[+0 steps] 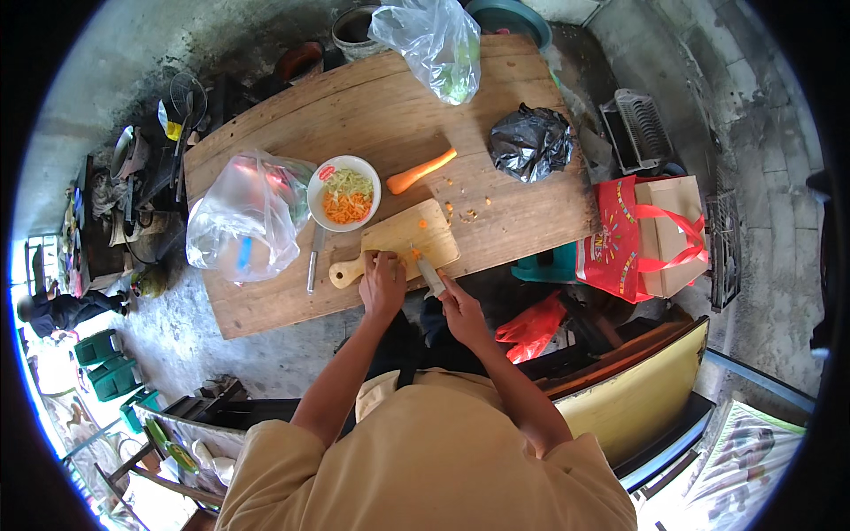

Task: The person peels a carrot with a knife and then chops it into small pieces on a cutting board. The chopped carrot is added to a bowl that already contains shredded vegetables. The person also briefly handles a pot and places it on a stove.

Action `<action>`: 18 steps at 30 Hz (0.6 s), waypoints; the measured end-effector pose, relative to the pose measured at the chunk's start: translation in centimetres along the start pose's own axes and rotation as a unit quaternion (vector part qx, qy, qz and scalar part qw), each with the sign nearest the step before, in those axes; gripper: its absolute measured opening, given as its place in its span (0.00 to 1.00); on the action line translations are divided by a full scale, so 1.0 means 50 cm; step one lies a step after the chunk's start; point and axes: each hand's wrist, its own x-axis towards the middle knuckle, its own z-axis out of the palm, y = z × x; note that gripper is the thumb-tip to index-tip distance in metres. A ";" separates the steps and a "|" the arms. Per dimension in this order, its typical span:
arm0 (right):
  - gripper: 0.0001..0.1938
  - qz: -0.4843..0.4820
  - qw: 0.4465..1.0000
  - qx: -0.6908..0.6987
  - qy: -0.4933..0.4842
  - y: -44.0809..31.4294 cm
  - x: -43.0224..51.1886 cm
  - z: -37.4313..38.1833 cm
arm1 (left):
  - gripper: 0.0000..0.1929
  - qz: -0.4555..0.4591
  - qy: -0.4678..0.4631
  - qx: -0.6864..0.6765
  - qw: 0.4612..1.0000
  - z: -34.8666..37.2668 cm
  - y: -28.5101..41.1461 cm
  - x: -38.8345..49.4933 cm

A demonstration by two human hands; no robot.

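A wooden cutting board (pixel 439 229) lies at the near edge of the table, its handle to the left. My right hand (pixel 463 310) grips a kitchen knife (pixel 430 275), whose blade reaches over the board's near edge. Fingers curled, my left hand (pixel 384 285) rests on the board beside its handle; whatever may be under the fingertips is hidden. Small orange carrot bits (pixel 422 224) dot the board. Behind it lies a peeled carrot (pixel 422 171). To the left stands a white bowl (pixel 319 207) holding shredded carrot (pixel 346 208) and pale green shreds (pixel 348 182).
On the wooden table (pixel 265 306) are a metal-handled utensil (pixel 312 269), a filled clear plastic bag (pixel 249 219), another clear bag (pixel 441 56) with green contents, and a crumpled black bag (pixel 531 143). A red shopping bag (pixel 614 239) stands off the right edge. A person (pixel 73 310) is far left.
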 end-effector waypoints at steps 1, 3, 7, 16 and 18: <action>0.25 0.006 1.000 0.000 0.001 -0.001 0.000 -0.005 | 0.10 -0.003 0.008 0.000 1.000 0.002 0.001 0.006; 0.25 0.018 1.000 -0.006 -0.001 -0.005 0.001 -0.014 | 0.09 -0.018 0.010 -0.004 1.000 0.007 0.004 0.016; 0.26 0.019 1.000 -0.008 0.001 -0.011 0.003 -0.019 | 0.08 -0.049 -0.003 -0.004 0.999 0.018 0.008 0.022; 0.27 0.017 1.000 -0.015 -0.016 -0.069 0.002 -0.012 | 0.07 -0.040 -0.037 -0.041 0.998 -0.009 0.006 0.016; 0.27 0.022 0.999 -0.030 -0.015 -0.095 -0.005 -0.014 | 0.07 -0.052 -0.052 -0.087 0.994 -0.046 0.008 0.010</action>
